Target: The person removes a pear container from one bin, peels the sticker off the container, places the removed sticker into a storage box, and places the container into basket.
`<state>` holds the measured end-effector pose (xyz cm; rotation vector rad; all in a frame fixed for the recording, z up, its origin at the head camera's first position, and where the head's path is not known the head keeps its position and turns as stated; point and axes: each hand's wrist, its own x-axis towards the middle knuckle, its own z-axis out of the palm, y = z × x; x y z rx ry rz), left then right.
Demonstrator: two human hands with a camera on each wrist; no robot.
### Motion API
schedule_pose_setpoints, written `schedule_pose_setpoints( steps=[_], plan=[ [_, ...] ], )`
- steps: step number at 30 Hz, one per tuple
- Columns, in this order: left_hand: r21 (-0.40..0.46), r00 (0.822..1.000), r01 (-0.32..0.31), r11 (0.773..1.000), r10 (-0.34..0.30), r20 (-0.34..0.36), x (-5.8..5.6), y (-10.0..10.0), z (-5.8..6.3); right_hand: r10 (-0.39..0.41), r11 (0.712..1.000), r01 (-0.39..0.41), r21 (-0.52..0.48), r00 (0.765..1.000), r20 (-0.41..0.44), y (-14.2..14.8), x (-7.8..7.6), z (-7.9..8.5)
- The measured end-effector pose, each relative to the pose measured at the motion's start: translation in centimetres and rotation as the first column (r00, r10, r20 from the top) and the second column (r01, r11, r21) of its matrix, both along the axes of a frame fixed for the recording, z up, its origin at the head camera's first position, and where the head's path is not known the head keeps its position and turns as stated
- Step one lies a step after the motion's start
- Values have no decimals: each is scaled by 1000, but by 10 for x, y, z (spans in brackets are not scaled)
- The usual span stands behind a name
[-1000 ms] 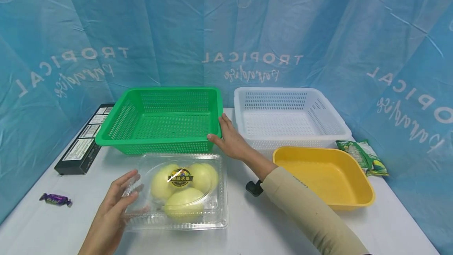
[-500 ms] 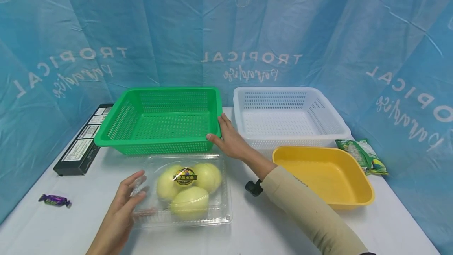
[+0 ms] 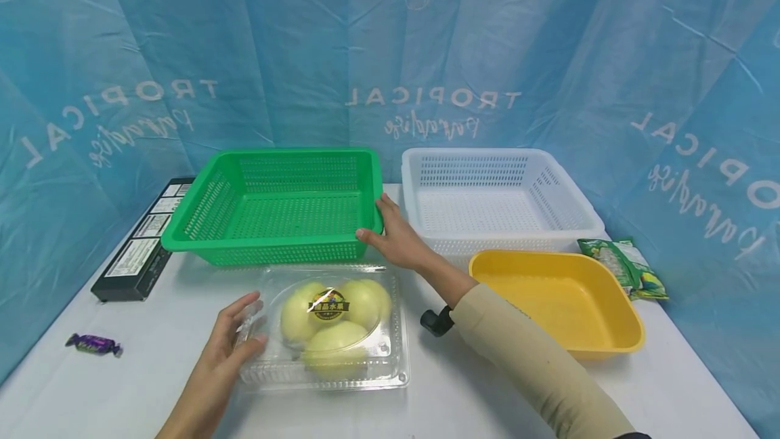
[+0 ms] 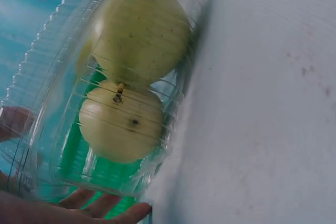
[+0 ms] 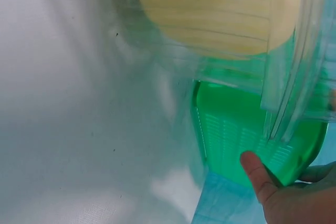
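- We're facing white table (image 3: 439,398), blue curtain (image 3: 317,39) behind
- Left hand (image 3: 227,347): we're gripping left end of fruit box (image 3: 329,307)
- Right hand (image 3: 401,241), beyond box: we're gripping green basket (image 3: 268,251) corner

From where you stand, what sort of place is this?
Perhaps a makeshift tabletop booth: a printed blue curtain hangs behind and beside a white table, which bears a green basket and a clear fruit box.

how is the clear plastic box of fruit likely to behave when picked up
The clear plastic box will probably flex, as its ribbed sides look thin. It may feel heavy for such a thin shell, with at least three large pale fruits inside. Those could roll if it tips, being rounded with some gaps around them.
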<state>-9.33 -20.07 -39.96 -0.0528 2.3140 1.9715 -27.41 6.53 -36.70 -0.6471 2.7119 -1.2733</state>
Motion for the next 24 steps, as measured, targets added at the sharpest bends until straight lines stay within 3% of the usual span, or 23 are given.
schedule_pose_setpoints(
  steps=[10,24],
  plan=[
    [6,999,40,999,-40,-30,0,8,-1,0,1000,1,-20,999,42,2,0,3],
    [-48,993,85,995,-88,-77,-1,25,3,14,1000,-13,-25,999,43,3,1,3]
  ],
)
